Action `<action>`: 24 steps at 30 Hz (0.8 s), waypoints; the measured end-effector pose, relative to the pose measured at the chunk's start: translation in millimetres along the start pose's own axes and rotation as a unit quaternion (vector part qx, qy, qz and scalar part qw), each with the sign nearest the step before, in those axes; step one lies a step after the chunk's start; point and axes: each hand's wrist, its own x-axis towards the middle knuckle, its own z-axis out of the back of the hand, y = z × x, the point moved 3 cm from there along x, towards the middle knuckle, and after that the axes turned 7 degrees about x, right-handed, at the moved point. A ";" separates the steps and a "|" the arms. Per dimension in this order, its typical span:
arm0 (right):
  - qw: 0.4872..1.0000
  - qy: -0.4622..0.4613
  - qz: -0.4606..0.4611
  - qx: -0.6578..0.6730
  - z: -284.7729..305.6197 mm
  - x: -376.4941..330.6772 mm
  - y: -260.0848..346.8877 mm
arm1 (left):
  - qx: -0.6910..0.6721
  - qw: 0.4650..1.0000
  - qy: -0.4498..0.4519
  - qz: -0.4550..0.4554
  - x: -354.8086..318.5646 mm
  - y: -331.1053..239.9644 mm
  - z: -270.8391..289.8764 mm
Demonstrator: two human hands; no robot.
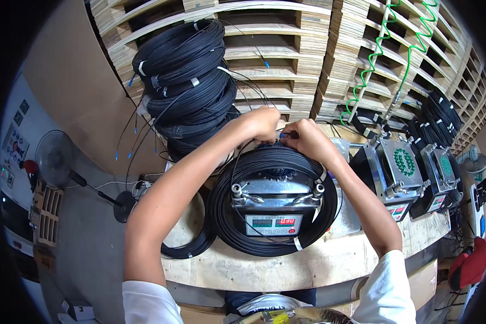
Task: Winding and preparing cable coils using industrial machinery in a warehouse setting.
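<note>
In front of me a metal-topped machine with a digital display panel (271,224) stands on the wooden table. A thick coil of black cable (229,237) is looped around it. My left hand (263,125) is closed at the machine's far edge, its fingertips pointing down; what it grips, if anything, is hidden. Close beside it, my right hand (308,141) pinches a black cable end with a small blue connector (284,136). Both hands are above the far side of the coil.
Tall stacked cable coils (186,70) rise at the back left, some ends hanging loose. Another coil (191,248) lies left of the machine. Two similar machines (397,167) stand at right. Green spiral hoses (364,70) hang before wooden pallets (286,51). A fan (56,156) stands left.
</note>
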 end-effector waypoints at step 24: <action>0.976 0.090 -0.173 -0.097 20.0 56.1 -84.1 | -0.180 0.982 0.023 -0.052 36.7 36.5 -19.2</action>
